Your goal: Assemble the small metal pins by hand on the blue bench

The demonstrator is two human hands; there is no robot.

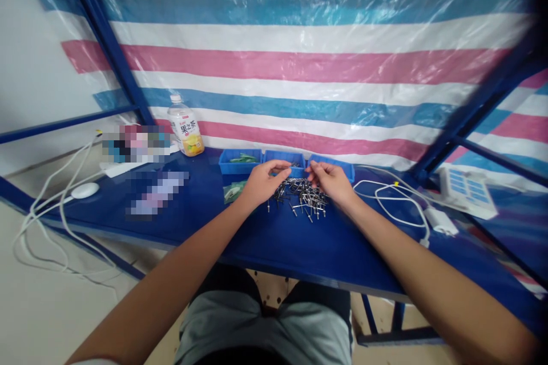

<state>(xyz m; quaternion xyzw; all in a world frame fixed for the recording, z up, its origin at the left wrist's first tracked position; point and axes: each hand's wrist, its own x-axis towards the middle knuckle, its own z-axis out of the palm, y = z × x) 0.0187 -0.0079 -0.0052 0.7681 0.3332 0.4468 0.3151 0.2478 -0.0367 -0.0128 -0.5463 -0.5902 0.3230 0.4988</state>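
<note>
A loose pile of pop rivets (pixel 309 197) with silvery and dark pins lies on the blue table. Above the pile's left side is my left hand (pixel 269 180), its thumb and fingers drawn together; anything between them is too small to make out. Facing it across the pile, my right hand (pixel 330 179) has its fingertips pinched, and what they hold is unclear. Behind my hands stand the left blue bin (pixel 240 167) with green pieces inside, the middle blue bin (pixel 274 156) with small metal parts, and the right blue bin (pixel 342 169), partly covered by my right hand.
A small green-and-clear plastic bag (pixel 233 192) lies left of my left hand. Farther left stand a drink bottle (pixel 186 128) and a white power strip (pixel 139 163). White cables (pixel 391 214), an adapter (pixel 440 221) and a white device with blue panels (pixel 468 191) are right.
</note>
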